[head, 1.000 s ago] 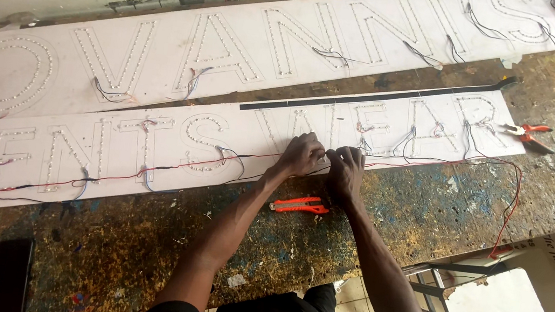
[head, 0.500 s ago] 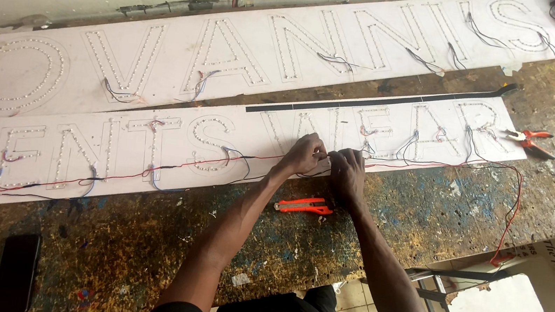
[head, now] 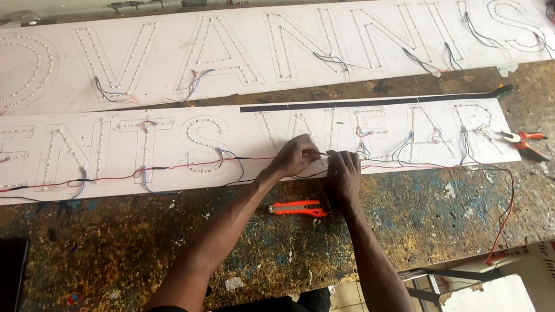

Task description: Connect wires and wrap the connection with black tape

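Wires [head: 389,164] on the nearer of two white sign panels, worked by both hands at the panel's front edge.

Two long white panels lie side by side on the paint-stained bench [head: 424,223]: the near panel [head: 150,154] and the far panel [head: 162,64], each set with rows of small light dots forming large letters. Red and dark wires trail along the near panel's front edge. The left hand [head: 293,156] and right hand [head: 344,175] meet there, fingertips pressed together in a pinching grip on the wires between them. One orange utility knife [head: 299,209] lies on the bench just before the hands. One pair of orange-handled pliers [head: 522,142] lies off the near panel's right end. One dark strip [head: 376,102] runs along that panel's far edge. Nothing blocks the hands.
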